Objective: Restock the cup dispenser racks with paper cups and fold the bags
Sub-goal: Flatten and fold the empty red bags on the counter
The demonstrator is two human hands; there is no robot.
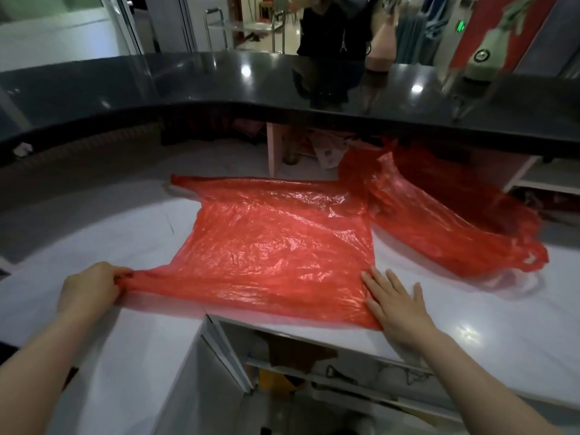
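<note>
Head view: we have the red bag [276, 243] spread flat on the white counter [141, 334]. Our left hand [89, 288] pinches its near handle, fingers curled. Our right hand [397, 304] presses the bag's near right corner, fingers straight. A second red bag [439, 215] lies crumpled just beside, at right.

The flat bag [276, 246] is thin red plastic, crinkled and glossy. Beside it, to the right, a second bag [439, 221] is the same film, rumpled. Both lie on a smooth white worktop [470, 309]; behind the flat bag runs a polished black counter [219, 80], mirror-glossy.
</note>
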